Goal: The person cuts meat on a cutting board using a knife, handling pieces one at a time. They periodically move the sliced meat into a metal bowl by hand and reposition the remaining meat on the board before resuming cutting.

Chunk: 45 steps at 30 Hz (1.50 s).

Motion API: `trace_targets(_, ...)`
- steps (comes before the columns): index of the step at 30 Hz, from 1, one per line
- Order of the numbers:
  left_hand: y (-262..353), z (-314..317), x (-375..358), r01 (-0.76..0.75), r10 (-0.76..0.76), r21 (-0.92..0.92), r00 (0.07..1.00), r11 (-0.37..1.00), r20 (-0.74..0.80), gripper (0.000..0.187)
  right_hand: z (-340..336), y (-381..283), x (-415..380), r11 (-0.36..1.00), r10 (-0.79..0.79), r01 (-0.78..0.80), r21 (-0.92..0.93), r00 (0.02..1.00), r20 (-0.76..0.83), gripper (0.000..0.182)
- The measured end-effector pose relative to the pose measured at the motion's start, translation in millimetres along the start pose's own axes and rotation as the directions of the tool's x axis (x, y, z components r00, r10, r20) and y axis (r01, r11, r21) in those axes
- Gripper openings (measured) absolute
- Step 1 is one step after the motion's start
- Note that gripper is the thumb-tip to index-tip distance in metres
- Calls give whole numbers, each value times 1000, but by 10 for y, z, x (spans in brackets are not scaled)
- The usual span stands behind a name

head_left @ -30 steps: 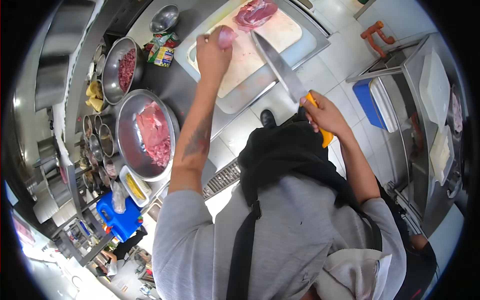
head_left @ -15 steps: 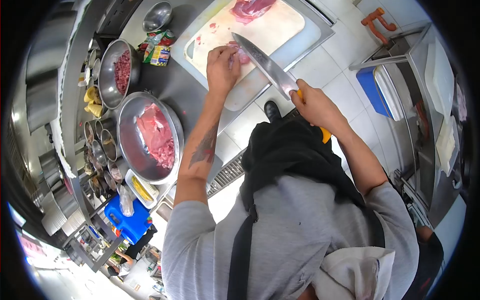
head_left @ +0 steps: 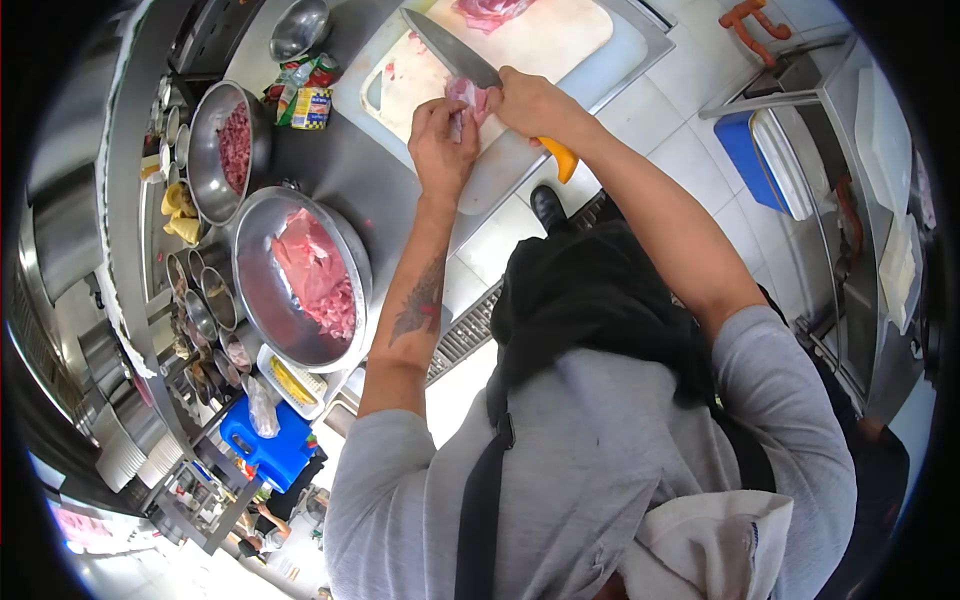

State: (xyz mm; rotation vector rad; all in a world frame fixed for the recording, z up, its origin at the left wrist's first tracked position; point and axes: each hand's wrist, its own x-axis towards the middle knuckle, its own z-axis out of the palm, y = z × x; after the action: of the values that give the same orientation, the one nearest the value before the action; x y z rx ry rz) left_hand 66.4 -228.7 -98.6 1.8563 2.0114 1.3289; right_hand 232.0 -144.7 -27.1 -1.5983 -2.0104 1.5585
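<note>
My left hand (head_left: 445, 148) is closed on a small piece of raw meat (head_left: 466, 94) at the near edge of the white cutting board (head_left: 565, 52). Gripped in my right hand (head_left: 545, 108) is a chef's knife (head_left: 452, 52); its orange handle sticks out below the fist. The blade slants up and left across the board, beyond the small piece, and the right knuckles are right beside that meat. A bigger slab of raw meat (head_left: 492, 12) lies at the board's far end, partly out of frame.
Left of my arm stands a large steel bowl (head_left: 250, 265) with slabs and cubes of meat. Behind it are another bowl (head_left: 205, 150) of cut meat, a smaller bowl (head_left: 298, 32) and a yellow packet (head_left: 312, 108). A blue plastic container (head_left: 268, 445) stands at lower left.
My right hand has moved up and left with the knife, from beside the board to the small meat piece. The left hand stays near the same spot, with more of the meat showing.
</note>
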Motion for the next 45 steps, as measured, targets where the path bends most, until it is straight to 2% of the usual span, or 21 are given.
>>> trace_targets(2, 44, -10, -31, 26, -26, -19, 1000, 999, 3, 14, 85, 65, -113, 999, 37, -37, 31, 999, 10, 42)
trace_targets(7, 46, 18, -73, 53, -54, -54, 999, 997, -6, 12, 382, 522, -539, 988, -138, 128, -83, 981, -133, 35)
trace_targets(11, -3, 27, -59, -10, 8, -25, 999, 1000, -52, 12, 546, 806, -1111, 983, -168, 155, -101, 977, -133, 33)
trace_targets(13, 4, 15, -49, -8, 7, -27, 998, 1000, -55, 11, 501, 874, -1396, 995, -75, 75, -64, 997, 3, 30)
trace_targets(16, -6, -36, -15, 43, -44, -43, 999, 998, -25, 14, 61, 838, -1810, 986, -33, 52, -156, 992, 123, 32)
trace_targets(18, 100, -173, 91, 115, -129, 118, 984, 986, 121, 18, -484, 770, -2019, 939, 37, 39, -340, 976, 214, 32)
trace_targets(19, 182, -236, 154, 107, -120, 120, 987, 987, 107, 18, -739, 724, -2116, 911, 62, 36, -410, 972, 225, 31)
trace_targets(21, 358, -309, 260, 19, -5, -59, 973, 998, 230, 28, -1121, 613, -2215, 875, 55, 34, -482, 984, 170, 29)
trace_targets(24, 418, -238, 238, -97, 56, 107, 941, 989, 335, 36, -1201, 659, -2066, 878, 6, 12, -479, 999, 35, 28)
trace_targets(25, 336, -212, 233, -104, 63, 108, 942, 989, 330, 36, -1148, 610, -1995, 947, -1, -4, -321, 1000, -15, 28)
trace_targets(26, 199, -166, 199, -49, 5, 152, 960, 987, 281, 39, -1091, 564, -1926, 988, 1, -11, -155, 998, -67, 27)
trace_targets(27, 57, -112, 165, 13, -58, 191, 971, 982, 230, 43, -982, 557, -1859, 987, -3, -8, -159, 997, -71, 27)
trace_targets(29, -133, -70, 171, 86, -122, 174, 971, 981, 207, 44, -660, 597, -1727, 999, -11, 13, 43, 999, -38, 27)
trace_targets(31, -91, -76, 239, 152, -181, 158, 965, 976, 189, 45, -406, 599, -1688, 998, 3, -3, 70, 1000, -2, 28)
trace_targets(32, 53, -51, 338, 417, -397, -88, 900, 905, 178, 44, -338, 573, -1668, 995, 21, -24, 95, 999, 29, 29)
trace_targets(33, 172, -55, 344, 632, -592, -320, 775, 706, 224, 43, -294, 535, -1655, 995, 24, -27, 92, 999, 38, 29)
trace_targets(35, 145, 61, 353, 566, -559, -379, 817, 732, 140, 38, -256, 472, -1602, 999, 31, -31, 38, 999, -15, 29)
trace_targets(36, 138, 96, 349, 502, -501, -277, 862, 819, 79, 38, -253, 465, -1535, 999, 28, -28, 29, 999, -17, 29)
trace_targets(38, 179, 32, 292, 441, -439, -57, 898, 896, 39, 34, -169, 507, -1416, 956, -149, 123, -265, 986, -79, 25)
trace_targets(42, 133, -69, 222, 487, -481, -122, 873, 865, 79, 31, -140, 505, -1397, 853, -272, 205, -480, 959, -74, 19)
trace_targets(45, 49, -7, 145, 334, -331, -188, 942, 924, 51, 26, -302, 275, -1610, 805, -276, 223, -549, 961, -14, 17)
